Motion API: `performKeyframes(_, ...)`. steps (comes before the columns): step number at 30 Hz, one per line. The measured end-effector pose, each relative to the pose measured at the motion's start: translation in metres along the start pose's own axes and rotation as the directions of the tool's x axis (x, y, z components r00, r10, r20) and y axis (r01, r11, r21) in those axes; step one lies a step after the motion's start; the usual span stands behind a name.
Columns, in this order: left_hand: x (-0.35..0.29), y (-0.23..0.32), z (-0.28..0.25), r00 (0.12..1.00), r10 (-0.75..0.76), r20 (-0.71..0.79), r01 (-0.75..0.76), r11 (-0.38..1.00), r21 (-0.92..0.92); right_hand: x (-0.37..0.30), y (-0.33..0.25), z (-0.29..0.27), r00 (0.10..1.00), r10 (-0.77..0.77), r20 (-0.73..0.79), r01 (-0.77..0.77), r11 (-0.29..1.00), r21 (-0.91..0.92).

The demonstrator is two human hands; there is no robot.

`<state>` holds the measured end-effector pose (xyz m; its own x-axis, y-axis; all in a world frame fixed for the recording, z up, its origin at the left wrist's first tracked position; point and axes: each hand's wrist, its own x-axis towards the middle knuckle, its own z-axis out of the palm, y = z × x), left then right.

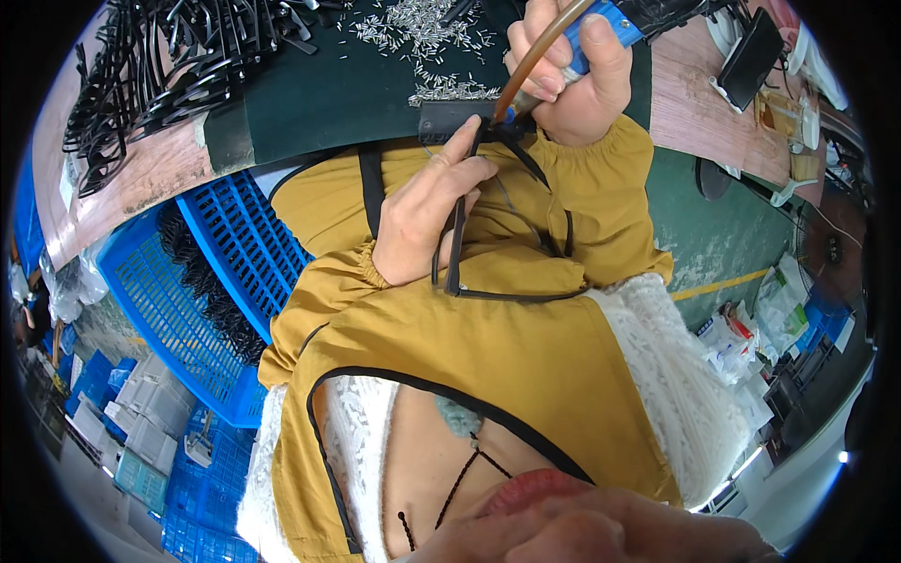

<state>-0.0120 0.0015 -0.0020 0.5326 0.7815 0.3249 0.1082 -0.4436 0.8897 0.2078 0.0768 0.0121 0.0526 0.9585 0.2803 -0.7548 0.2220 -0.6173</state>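
So your frame (455,244) is in front of you, between your left hand (418,216) and your apron (526,347), with its upper end at the dark block (441,122) on the near edge of the worktop (680,103). The long axis of its nearest straight strip runs from the block back toward your chest, leaning a bit left on the way down. A second black strip slants off the block toward your right sleeve (601,188).

Your left fingers (452,148) are nearly closed, index stretched forward to the block and thumb below it, and they look to have the strip pinched. Can't tell how tight.

Your right hand (596,89) is wrapped around the blue tool (612,26). That one's long axis goes from upper right to lower left, tip down at the block's right end. A brown tube (531,64) curves past your right fingers to the same spot.

Loose silver pins (413,28) lie just beyond the block on the dark mat (328,94), and black strips (178,75) are heaped to your left.
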Motion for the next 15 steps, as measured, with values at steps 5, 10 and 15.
performKeyframes(5, 0.022, 0.014, -0.024, 0.975, -0.047, -0.216, 0.003, 0.980, -0.199, 0.006, -0.014, -0.004, 0.983, -0.124, -0.135, 0.139, 0.984, 0.109)
performKeyframes(10, 0.014, 0.034, -0.025, 0.513, -0.583, 0.630, 0.697, -0.146, -0.703, -0.009, -0.024, 0.009, 0.975, -0.219, -0.028, 0.218, 0.976, -0.023)
performKeyframes(15, -0.003, 0.016, -0.004, 0.373, -0.583, 0.722, 0.649, -0.392, -0.652, -0.042, -0.007, 0.019, 0.988, -0.155, 0.007, 0.150, 0.948, -0.280)
